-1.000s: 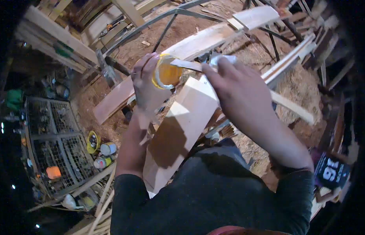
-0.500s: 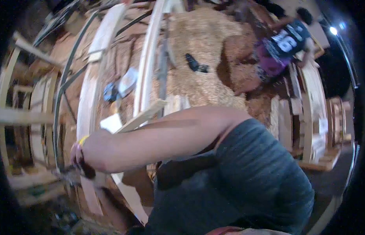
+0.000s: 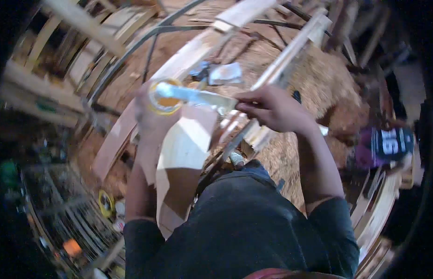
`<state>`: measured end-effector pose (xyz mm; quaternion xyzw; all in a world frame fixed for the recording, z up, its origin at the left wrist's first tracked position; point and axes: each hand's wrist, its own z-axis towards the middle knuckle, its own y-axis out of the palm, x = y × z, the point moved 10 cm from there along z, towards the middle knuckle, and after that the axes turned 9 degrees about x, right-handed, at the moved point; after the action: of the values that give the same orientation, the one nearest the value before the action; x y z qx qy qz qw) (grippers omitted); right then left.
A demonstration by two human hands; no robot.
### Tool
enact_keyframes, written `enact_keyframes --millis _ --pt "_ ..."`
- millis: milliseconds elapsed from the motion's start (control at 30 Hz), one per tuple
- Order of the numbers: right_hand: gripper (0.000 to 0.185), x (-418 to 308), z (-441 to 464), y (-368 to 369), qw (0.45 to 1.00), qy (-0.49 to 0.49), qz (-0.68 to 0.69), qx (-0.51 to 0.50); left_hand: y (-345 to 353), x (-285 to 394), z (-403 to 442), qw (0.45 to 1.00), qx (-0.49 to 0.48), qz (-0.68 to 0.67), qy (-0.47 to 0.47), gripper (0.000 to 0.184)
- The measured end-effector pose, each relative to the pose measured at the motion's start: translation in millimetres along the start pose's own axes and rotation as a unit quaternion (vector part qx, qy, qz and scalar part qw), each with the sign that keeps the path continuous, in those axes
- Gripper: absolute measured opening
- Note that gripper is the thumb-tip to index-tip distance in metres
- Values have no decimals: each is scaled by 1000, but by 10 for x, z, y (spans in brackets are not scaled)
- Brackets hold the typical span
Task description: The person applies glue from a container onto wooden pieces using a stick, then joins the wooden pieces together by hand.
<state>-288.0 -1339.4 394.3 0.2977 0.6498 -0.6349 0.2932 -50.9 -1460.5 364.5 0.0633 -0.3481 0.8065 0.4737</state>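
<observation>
The stick (image 3: 198, 96) lies nearly level between the hands, its long axis running from the right hand's fingers leftward to the mouth of the cup (image 3: 167, 103), with a slight rise toward the cup. The left hand (image 3: 153, 122) is blurred, but it looks wrapped around the cup from its left and lower side, so the cup sits in that hand, and well apart from the right. The right hand (image 3: 278, 111) pinches the near end of the stick between thumb and fingers, out to the right of the cup. The far end, whitish and smeared-looking, overlaps the cup's mouth (whether it touches the inside or only hangs above, I cannot tell; the cup itself is little more than a yellow rim around an amber middle). Below the cup, the board (image 3: 181, 151) runs lengthwise back toward the person's body, between the two forearms and closer to the left one. A long beam (image 3: 191, 53) slants away beyond the cup, and a white sheet (image 3: 226, 73) lies past the stick.
</observation>
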Motion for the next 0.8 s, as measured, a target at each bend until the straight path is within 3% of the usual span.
enact_keyframes --millis 100,200,233,333,367,467,500,767,800 --pt "31 356 -96 173 982 83 167 2 -4 -113 -81 993 -12 -68 -96 98" --pt "31 253 -10 229 984 -60 150 74 -67 -224 -79 983 -38 -60 -169 99" --pt "29 281 16 291 983 28 173 61 -109 -214 -59 986 -23 -82 -144 99" --pt "27 220 131 394 988 -11 115 102 -231 -281 -84 981 -10 -107 -162 99" --pt "27 260 141 456 969 16 220 108 -227 -307 -100 980 -6 -117 -163 99" --pt "25 107 156 337 970 -122 40 205 -162 -385 -197 977 -12 -133 -168 101" --pt "21 259 197 360 973 -95 44 207 -168 -389 -189 978 -17 -127 -164 101" --pt "18 187 353 219 936 -161 -33 310 65 -374 30 968 -22 -180 -172 99" --pt "18 241 416 237 949 -131 -8 287 103 -383 78 968 -27 -179 -175 99"
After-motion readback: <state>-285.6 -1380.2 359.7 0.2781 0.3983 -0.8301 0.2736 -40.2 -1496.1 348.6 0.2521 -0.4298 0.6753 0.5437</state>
